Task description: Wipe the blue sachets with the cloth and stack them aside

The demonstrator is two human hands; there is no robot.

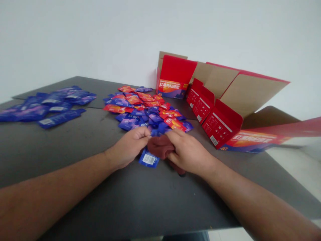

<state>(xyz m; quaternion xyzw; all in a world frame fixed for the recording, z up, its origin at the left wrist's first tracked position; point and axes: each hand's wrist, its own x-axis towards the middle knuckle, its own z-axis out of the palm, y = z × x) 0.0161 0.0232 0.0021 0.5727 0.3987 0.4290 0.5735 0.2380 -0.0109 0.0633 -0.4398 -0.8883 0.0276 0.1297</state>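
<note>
My left hand (129,145) is closed, pinching a blue sachet (149,160) by its upper end. The sachet hangs over the near part of the table with its barcode side facing me, and its middle is partly covered. Bunched in my right hand (187,149) is a brown cloth (159,146), pressed against the sachet. A tail of the cloth hangs down below my right fingers. Just beyond both hands lies a mixed pile of red and blue sachets (140,107).
Another heap of blue sachets (54,103) lies at the left on the dark table (105,201). Along the right stand open red cartons (220,124) with flaps raised, and one more carton (173,85) at the back. A white wall (100,40) rises behind the table.
</note>
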